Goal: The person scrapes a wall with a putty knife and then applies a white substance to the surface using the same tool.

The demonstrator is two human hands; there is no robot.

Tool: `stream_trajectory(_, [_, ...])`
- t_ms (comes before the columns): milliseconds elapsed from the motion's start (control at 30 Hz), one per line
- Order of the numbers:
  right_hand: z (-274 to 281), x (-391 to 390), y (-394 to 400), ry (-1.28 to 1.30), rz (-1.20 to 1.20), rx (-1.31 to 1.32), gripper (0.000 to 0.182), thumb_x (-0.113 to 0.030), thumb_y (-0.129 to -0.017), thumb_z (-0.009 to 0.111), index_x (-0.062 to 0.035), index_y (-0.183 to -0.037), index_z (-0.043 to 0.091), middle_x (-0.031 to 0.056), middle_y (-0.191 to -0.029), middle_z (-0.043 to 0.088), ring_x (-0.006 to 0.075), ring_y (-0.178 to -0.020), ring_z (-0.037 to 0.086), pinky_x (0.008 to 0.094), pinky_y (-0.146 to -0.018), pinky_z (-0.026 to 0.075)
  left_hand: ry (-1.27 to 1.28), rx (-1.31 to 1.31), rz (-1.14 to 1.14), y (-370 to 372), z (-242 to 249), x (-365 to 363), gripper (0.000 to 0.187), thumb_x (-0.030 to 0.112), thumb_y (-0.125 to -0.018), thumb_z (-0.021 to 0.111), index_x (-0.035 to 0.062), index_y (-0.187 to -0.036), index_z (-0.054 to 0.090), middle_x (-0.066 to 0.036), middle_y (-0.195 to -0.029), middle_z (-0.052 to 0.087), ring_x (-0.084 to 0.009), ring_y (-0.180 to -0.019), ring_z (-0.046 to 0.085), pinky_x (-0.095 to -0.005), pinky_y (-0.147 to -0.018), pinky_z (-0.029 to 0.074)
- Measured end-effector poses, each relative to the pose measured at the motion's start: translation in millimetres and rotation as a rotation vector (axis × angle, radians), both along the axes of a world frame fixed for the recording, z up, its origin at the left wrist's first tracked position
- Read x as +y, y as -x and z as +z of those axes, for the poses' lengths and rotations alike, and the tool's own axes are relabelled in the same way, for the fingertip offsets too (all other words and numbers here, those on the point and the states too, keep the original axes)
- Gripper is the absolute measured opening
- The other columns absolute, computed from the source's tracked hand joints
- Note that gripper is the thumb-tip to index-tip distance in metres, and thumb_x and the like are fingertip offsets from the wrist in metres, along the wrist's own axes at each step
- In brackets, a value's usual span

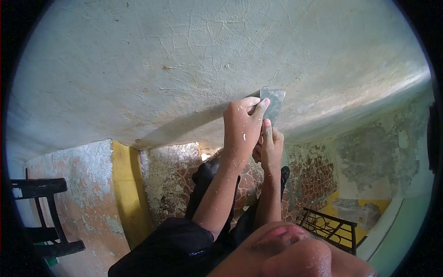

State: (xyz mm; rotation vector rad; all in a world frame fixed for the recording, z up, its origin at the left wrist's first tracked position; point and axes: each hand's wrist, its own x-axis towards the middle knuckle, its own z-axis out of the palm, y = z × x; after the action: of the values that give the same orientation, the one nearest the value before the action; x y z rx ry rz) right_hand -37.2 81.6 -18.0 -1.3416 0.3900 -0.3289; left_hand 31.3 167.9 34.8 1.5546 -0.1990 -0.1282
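Observation:
A flat grey scraper blade stands with its wide edge against the pale wall, whose paint is cracked and wrinkled. My left hand is closed on the blade's left side, its thumb lying along the face. Just below, my right hand grips the lower end of the scraper, thumb pointing up. Any handle is hidden by my fingers. White paint flakes speckle my left hand and forearm.
A yellow-painted strip borders a peeling wall section at left. At far left stands a black furniture frame; a black metal rack is at lower right. Brown patterned tiles show beyond my feet.

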Motion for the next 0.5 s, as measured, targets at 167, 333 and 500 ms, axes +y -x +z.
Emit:
stream_trajectory(167, [-1.1, -2.5, 0.5, 0.069, 0.03, 0.059, 0.052, -0.042, -0.109, 0.052, -0.0109, -0.067, 0.044, -0.0055, -0.053, 0.038, 0.0051, -0.04, 0.034, 0.0255, -0.036, 0.026, 0.007, 0.034, 0.009, 0.9, 4.0, 8.0, 0.036, 0.019, -0.097, 0.073, -0.0161, -0.103, 0.07, -0.011, -0.076, 0.071, -0.0101, -0.067, 0.066, -0.0269, -0.058, 0.059])
stream_trajectory(333, [-1.4, 3.9, -2.8, 0.121, 0.021, 0.021, 0.052, -0.041, -0.11, 0.051, -0.0105, -0.068, 0.046, -0.0051, -0.054, 0.039, 0.005, -0.041, 0.034, 0.0252, -0.036, 0.026, 0.067, 0.038, -0.005, -1.2, 6.1, 16.1, 0.036, 0.02, -0.097, 0.073, -0.0154, -0.104, 0.07, -0.012, -0.078, 0.073, -0.0102, -0.066, 0.066, -0.0271, -0.06, 0.06])
stream_trajectory(500, [21.6, 25.5, -3.2, 0.031, -0.003, 0.051, 0.053, -0.043, -0.109, 0.051, -0.0106, -0.068, 0.046, -0.0053, -0.053, 0.038, 0.0052, -0.04, 0.034, 0.0254, -0.036, 0.026, 0.002, -0.059, 0.029, -2.4, 14.4, 21.8, 0.034, 0.02, -0.096, 0.074, -0.0139, -0.096, 0.072, -0.009, -0.075, 0.071, -0.0073, -0.067, 0.063, -0.026, -0.059, 0.059])
